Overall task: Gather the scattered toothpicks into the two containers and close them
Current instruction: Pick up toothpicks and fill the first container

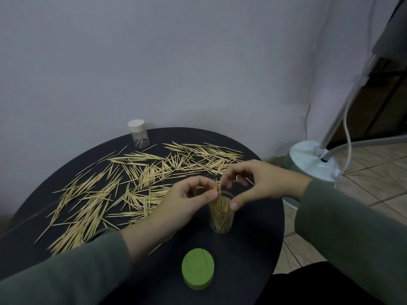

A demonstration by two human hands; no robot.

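1. Loading is the step in hand: both hands meet over the open clear container, which stands near the right edge of the round dark worktop and already holds a loose bundle of toothpicks.
2. Left hand pinches a few toothpicks upright just above the container's mouth; right hand curls in from the right, its forefinger touching the same bundle and its thumb resting on the container wall.
3. Scattered toothpicks cover the left and far parts of the worktop, so most of the gathering seems undone.
4. Second container stands at the far left edge, its pale cap on, with only a few picks inside. Green lid lies near, off its container.
5. Next move, I judge, calls for steadying the container, letting the picks slide in point-down, then reaching left for more.
6. Hard to make out: how many picks are pinched, and whether the right hand grips any itself.
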